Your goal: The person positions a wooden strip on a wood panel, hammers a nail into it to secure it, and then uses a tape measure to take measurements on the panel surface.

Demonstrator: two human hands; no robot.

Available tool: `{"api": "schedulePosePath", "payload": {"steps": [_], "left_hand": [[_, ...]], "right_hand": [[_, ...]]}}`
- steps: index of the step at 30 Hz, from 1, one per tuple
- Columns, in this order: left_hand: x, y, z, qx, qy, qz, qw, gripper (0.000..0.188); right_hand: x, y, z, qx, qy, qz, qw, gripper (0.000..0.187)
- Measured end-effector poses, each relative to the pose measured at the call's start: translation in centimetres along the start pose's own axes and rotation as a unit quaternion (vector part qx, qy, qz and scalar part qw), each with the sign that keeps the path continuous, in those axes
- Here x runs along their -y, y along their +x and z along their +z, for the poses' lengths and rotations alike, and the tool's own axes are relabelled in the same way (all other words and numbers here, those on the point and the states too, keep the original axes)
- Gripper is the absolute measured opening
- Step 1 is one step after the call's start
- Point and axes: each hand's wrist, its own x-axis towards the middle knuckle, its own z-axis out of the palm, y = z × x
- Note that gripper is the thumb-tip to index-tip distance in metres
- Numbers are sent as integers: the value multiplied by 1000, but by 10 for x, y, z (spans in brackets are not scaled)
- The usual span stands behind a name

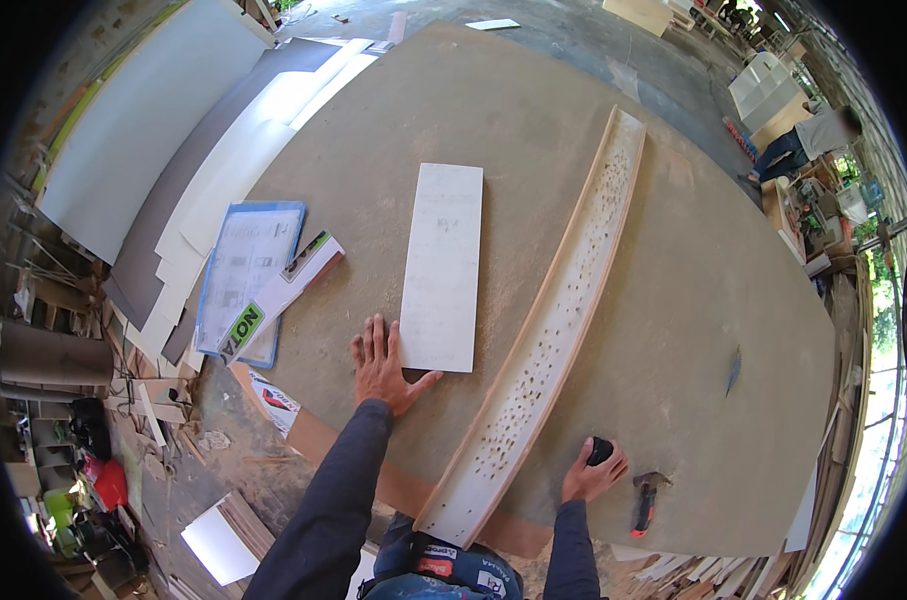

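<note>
Lg brown worktop (713, 290): white rect. panel (441, 268) L of ctr, long spotted trough (565, 300) to R, blue-edged folder (235, 270) far L, hammer (644, 508) nr btm R, dark leaf-shaped bit (734, 371) far R.

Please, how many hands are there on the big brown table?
2. The left hand is at the lower-left corner of the white board; the right hand holds a small black object, left of the hammer.

on the table (718, 330), a board (443, 260) lies left of a trough (570, 300). left of the board, a strip (283, 298) lies across a folder (235, 255). right of the trough, a hammer (646, 503) lies just beside the right hand (590, 476); the left hand (382, 378) is at the board's near end.
</note>
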Motion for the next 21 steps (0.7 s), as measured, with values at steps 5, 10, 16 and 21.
{"api": "schedulePosePath", "payload": {"steps": [5, 10, 16, 21], "left_hand": [[0, -3, 0, -35, -21, 15, 999, 116], [3, -3, 3, -28, -14, 8, 999, 117], [3, -4, 5, -38, -25, 13, 999, 115], [8, -8, 6, -61, -50, 24, 997, 112]], "right_hand": [[-2, -1, 1, 7, 4, 0, 1000, 49], [-2, -1, 2, 2, -4, -4, 1000, 50], [-4, -3, 3, -6, -5, 8, 1000, 52], [-5, -5, 0, 14, 13, 2, 1000, 53]]}}
